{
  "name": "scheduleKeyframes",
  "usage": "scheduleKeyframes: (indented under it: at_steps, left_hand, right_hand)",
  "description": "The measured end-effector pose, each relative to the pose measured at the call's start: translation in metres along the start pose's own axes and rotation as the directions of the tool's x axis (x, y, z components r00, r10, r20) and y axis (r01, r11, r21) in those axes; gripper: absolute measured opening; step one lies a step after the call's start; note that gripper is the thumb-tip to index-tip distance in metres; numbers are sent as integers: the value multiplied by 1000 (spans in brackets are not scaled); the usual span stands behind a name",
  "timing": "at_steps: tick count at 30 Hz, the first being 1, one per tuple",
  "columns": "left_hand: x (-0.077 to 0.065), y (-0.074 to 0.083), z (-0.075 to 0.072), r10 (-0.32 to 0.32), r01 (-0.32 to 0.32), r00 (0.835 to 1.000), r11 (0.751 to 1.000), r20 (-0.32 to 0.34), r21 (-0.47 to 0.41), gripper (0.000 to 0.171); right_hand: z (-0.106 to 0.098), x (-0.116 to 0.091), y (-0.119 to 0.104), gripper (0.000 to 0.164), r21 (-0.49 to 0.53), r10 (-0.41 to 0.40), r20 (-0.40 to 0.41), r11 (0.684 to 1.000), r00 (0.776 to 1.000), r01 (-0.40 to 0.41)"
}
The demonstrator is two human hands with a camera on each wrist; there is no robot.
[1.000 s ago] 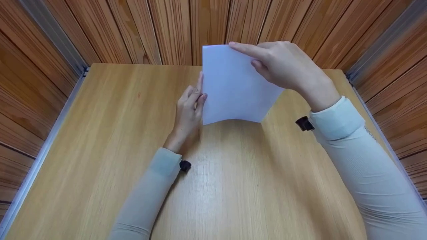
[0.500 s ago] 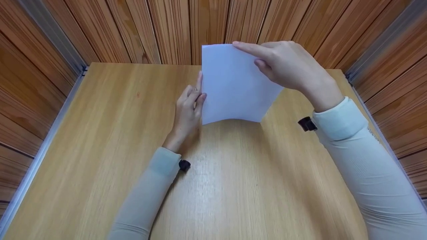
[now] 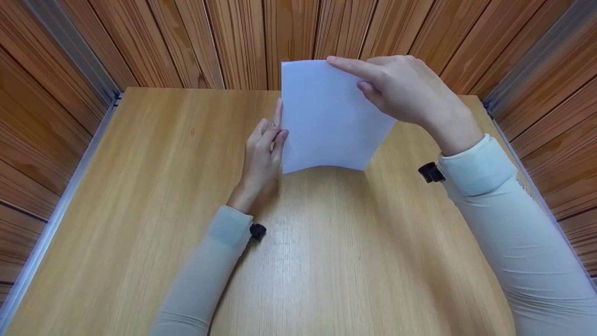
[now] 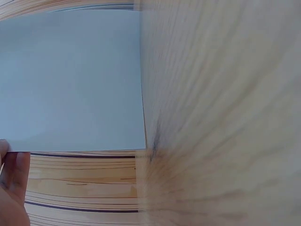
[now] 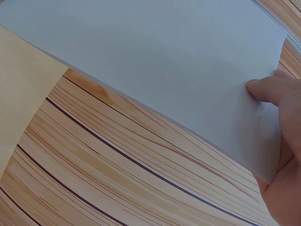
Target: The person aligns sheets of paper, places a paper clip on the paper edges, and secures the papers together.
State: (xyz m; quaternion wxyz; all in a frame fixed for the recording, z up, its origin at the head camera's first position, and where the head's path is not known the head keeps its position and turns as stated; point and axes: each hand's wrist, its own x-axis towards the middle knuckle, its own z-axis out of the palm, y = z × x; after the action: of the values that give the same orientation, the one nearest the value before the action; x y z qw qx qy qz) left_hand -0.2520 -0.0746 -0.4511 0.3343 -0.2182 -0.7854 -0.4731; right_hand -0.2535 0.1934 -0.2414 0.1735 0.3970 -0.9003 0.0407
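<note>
A white sheet of paper (image 3: pixel 331 116) stands upright on the table, its lower edge bowed. My left hand (image 3: pixel 261 149) pinches its left edge about midway up, thumb on the near face and forefinger pointing up along the edge. At the top right, my right hand (image 3: pixel 406 88) grips the upper edge, forefinger stretched along it and thumb on the face. In the left wrist view the bottom edge of the paper (image 4: pixel 70 80) meets the tabletop. The right wrist view shows the thumb of the right hand (image 5: pixel 287 122) pressing the paper (image 5: pixel 160 56), which bends there.
The wooden table (image 3: pixel 140 224) extends around the paper on all sides. Wood-plank walls (image 3: pixel 242 42) rise at the back and both sides, with metal rails (image 3: pixel 70 191) along the side edges. A small black camera (image 3: pixel 431 172) sits at each wrist.
My right hand has shifted slightly to the right along the paper's top edge. The left hand keeps its grip, and the sheet has barely moved.
</note>
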Motion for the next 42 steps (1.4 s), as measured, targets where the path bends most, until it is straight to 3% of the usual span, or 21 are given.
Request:
scheduleKeyframes:
  at_steps: [21,42]
  left_hand:
    - [-1,-4,-5,11,-11,1000,1000,-20,8,23]
    - [1,-2,-4,-22,22,1000,1000,2,17,21]
  right_hand:
    - [2,-2,4,62,4,-1,-14,1000,1000,1]
    - [0,-7,7,61,21,28,-6,999,1000,-27]
